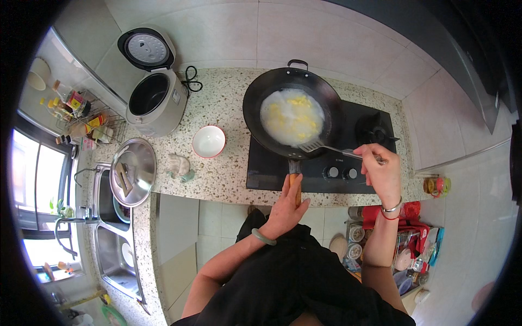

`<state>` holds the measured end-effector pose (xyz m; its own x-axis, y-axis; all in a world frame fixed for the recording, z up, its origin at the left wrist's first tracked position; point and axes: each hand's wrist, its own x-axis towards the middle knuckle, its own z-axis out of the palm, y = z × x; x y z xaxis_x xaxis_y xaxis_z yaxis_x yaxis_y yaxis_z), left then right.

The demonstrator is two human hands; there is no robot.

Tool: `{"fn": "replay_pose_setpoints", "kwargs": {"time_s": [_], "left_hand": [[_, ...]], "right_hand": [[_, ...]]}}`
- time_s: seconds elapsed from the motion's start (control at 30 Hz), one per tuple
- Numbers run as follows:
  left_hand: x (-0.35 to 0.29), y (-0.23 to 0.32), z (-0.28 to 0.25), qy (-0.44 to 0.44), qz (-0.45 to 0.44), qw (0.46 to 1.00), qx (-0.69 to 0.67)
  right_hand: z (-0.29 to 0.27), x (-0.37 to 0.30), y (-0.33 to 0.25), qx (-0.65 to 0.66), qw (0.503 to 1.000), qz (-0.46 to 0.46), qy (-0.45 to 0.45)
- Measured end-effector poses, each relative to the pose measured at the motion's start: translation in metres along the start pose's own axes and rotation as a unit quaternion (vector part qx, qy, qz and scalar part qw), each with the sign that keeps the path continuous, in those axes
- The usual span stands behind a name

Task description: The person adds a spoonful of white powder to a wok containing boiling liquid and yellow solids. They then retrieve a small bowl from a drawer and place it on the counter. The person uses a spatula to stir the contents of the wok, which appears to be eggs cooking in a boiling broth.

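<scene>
A dark wok [255, 100] sits over the left burner of the black gas stove [272, 176]. In it is a cloudy whitish liquid with yellow egg-like pieces [292, 117]. My left hand [287, 209] is closed round the wok's wooden handle [295, 182]. My right hand [379, 171] grips the handle of a metal slotted spatula [340, 150], whose head rests at the near edge of the liquid inside the wok.
Left of the wok stands a white bowl with a red rim [209, 142]. Beyond it are an open rice cooker [157, 103] and a metal lid [142, 171] beside the sink [117, 261]. A crumpled cloth-like thing [178, 165] lies nearby. A range hood [457, 49] overhangs the right.
</scene>
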<state>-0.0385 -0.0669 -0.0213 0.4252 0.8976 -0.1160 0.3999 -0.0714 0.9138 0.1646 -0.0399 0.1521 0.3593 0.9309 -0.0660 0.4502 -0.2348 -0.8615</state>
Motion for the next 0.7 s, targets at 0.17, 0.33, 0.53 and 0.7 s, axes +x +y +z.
{"fn": "replay_pose_setpoints", "kwargs": {"time_s": [0.17, 0.33, 0.53, 0.7], "left_hand": [[0.000, -0.001, 0.001, 0.008, 0.010, 1.000, 0.002], [-0.001, 0.002, 0.000, 0.002, 0.000, 1.000, 0.004], [0.000, 0.002, -0.001, -0.001, -0.008, 1.000, 0.001], [0.000, -0.001, 0.001, 0.007, 0.000, 1.000, 0.003]], "right_hand": [[0.017, 0.007, 0.009, 0.000, 1.000, -0.011, -0.019], [0.034, 0.017, 0.021, 0.027, 0.999, -0.031, -0.026], [0.049, 0.029, 0.029, 0.040, 0.998, -0.043, -0.015], [0.056, 0.037, 0.029, 0.043, 0.998, -0.039, -0.009]]}}
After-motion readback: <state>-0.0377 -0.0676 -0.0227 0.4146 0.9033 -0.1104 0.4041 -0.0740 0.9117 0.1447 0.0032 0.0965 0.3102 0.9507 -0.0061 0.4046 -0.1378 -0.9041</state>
